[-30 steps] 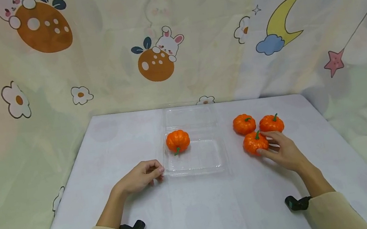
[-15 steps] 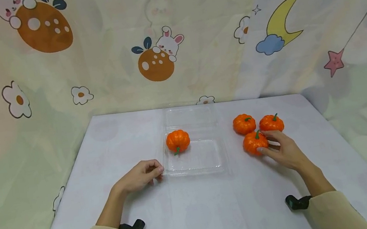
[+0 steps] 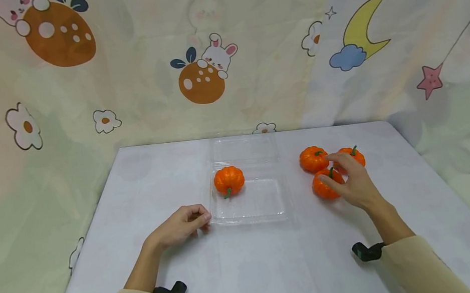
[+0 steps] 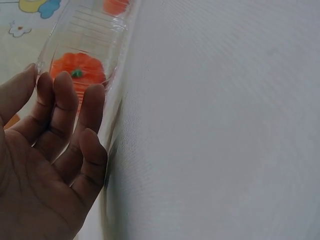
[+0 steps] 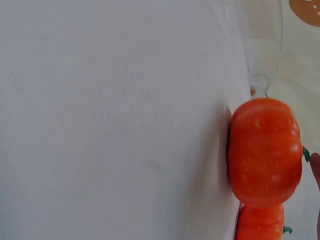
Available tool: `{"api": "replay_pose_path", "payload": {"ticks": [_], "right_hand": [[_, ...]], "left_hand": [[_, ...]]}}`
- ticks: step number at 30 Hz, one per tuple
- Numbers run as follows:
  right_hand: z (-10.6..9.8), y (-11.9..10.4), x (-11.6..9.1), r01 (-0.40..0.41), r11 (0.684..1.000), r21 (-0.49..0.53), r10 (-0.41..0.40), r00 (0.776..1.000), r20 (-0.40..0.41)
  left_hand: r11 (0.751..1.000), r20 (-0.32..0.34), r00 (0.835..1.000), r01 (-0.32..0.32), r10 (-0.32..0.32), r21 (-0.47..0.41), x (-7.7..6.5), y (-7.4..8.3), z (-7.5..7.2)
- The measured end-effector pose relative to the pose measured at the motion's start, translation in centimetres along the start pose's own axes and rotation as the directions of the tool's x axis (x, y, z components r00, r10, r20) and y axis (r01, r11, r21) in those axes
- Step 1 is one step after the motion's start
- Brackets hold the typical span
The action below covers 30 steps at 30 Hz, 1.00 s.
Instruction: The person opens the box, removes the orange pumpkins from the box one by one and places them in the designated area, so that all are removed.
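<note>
One orange toy pumpkin (image 3: 229, 181) lies on its side in the left part of an open clear plastic clamshell box (image 3: 251, 210). My left hand (image 3: 181, 224) pinches the box's front left corner with thumb and forefinger; the other fingers (image 4: 92, 107) curve loosely beside it. Three more pumpkins stand grouped on the right. Over the front pumpkin (image 3: 324, 187) hovers my right hand (image 3: 354, 182), thumb and fingers spread, holding nothing. Behind are the back left pumpkin (image 3: 312, 159) and the back right pumpkin (image 3: 357, 155), which the hand partly covers. In the right wrist view only a fingertip (image 5: 316, 167) shows.
The box's lid (image 3: 244, 150) lies folded back, away from me. A white cloth covers the table (image 3: 254, 275). Behind it hangs a printed curtain (image 3: 138, 80). Each wrist wears a black camera.
My right hand has come off the right side of the front pumpkin and shifted up and left over it. The pumpkins stay in place. My left hand has not moved.
</note>
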State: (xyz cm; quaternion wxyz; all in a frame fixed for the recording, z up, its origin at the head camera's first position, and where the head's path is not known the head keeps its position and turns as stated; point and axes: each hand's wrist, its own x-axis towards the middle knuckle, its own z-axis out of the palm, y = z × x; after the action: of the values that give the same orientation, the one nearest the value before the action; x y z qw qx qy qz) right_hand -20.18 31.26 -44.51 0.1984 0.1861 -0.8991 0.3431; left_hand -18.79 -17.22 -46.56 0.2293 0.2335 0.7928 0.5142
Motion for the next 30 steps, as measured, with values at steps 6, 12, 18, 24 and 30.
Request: {"api": "replay_pose_path", "payload": {"ticks": [6,12,18,24,30], "right_hand": [[1.2,-0.7,0.7,0.003,1.000,0.015,-0.003,0.999,0.033],[2.1,-1.7,1.6,0.021,1.000,0.002,-0.021,0.999,0.047],[3.0,-3.3,2.7,0.036,0.999,0.028,-0.038,0.996,0.085],[4.1,-4.7,3.8,0.100,0.994,0.051,-0.105,0.989,0.104],[5.0,-5.5,4.4,0.101,0.993,0.056,-0.109,0.981,0.162]], "left_hand": [[1.000,-0.001,1.000,0.007,-0.007,0.002,0.0,-0.1,0.0],[1.000,-0.003,1.000,-0.001,0.001,0.000,-0.1,-0.1,0.0],[1.000,0.005,1.000,-0.006,0.006,-0.003,-0.2,-0.2,0.0],[1.000,0.000,1.000,-0.001,0.001,0.001,-0.3,-0.2,-0.2],[1.000,-0.003,1.000,0.010,-0.010,-0.010,-0.2,-0.3,0.0]]}}
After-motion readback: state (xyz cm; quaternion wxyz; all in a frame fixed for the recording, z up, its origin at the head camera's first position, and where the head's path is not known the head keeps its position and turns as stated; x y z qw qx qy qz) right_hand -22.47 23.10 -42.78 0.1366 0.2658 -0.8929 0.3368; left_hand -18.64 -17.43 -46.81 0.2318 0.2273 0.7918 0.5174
